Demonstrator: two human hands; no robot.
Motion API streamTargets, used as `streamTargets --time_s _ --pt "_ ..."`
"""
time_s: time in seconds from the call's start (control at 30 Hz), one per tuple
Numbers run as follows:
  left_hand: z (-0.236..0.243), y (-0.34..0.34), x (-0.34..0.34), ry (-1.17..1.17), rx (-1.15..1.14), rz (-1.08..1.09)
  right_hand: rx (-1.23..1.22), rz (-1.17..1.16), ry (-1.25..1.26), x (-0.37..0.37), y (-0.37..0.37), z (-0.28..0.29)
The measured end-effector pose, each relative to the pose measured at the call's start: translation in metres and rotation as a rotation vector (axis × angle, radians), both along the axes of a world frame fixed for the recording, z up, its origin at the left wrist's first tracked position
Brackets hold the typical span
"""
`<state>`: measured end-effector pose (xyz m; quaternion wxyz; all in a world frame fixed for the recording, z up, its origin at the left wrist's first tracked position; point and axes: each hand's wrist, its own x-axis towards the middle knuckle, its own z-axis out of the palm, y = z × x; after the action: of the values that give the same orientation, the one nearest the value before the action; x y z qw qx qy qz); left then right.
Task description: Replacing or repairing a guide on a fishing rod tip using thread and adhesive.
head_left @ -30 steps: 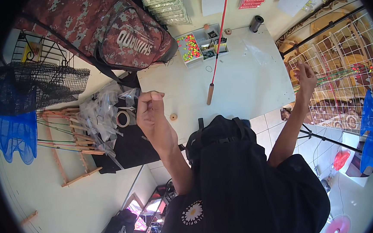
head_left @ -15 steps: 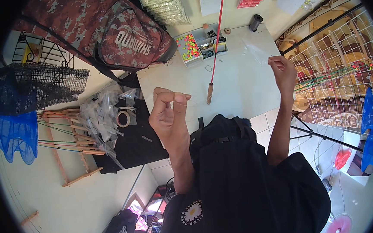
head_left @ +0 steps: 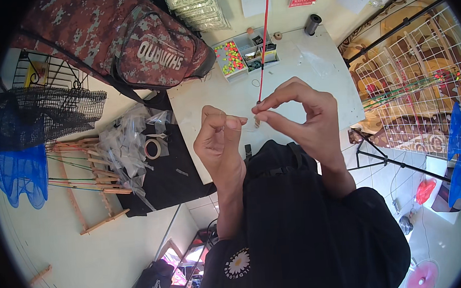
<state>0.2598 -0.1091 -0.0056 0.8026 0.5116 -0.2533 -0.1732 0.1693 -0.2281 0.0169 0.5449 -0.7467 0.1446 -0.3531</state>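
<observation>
My left hand (head_left: pixel 219 139) is raised over the white table's near edge, its thumb and index finger pressed together on a thin clear line (head_left: pixel 243 131) that shows only faintly. Close beside it, my right hand (head_left: pixel 311 117) has its thumb and index fingertip drawn together, pointing at the left fingertips; what they pinch is too fine to make out. Behind the hands lies a slim red rod (head_left: pixel 264 48), its wooden handle mostly hidden by the right fingers. A small loop of line (head_left: pixel 256 82) rests on the table beside the rod.
A divided tray (head_left: pixel 230 75) of bright beads and small items stands on the white table (head_left: pixel 196 114), with a dark spool (head_left: pixel 313 24) at the back right. On the left are a camouflage bag (head_left: pixel 154 53), a tape roll (head_left: pixel 152 149) and plastic bags (head_left: pixel 126 138). A wire grid (head_left: pixel 407 73) stands right.
My right hand has swung in from the far right to meet the left hand, now covering part of the rod's handle. My left hand has shifted slightly right, still pinched.
</observation>
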Motion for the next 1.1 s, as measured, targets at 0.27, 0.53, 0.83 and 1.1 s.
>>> streamTargets --time_s 0.27,0.53,0.83,1.1 --pt "-0.004 -0.002 -0.005 -0.006 -0.010 0.066 0.012 0.048 0.048 -0.004 0.014 -0.001" --pt "-0.007 -0.001 -0.006 0.029 -0.018 0.070 0.247 0.075 0.096 0.000 0.016 -0.003" --pt "-0.011 0.000 -0.003 -0.085 0.074 0.133 0.168 0.076 0.094 0.003 0.015 -0.004" --pt "-0.014 0.000 -0.002 -0.130 0.116 0.158 0.249 0.074 0.098 0.007 0.021 -0.007"
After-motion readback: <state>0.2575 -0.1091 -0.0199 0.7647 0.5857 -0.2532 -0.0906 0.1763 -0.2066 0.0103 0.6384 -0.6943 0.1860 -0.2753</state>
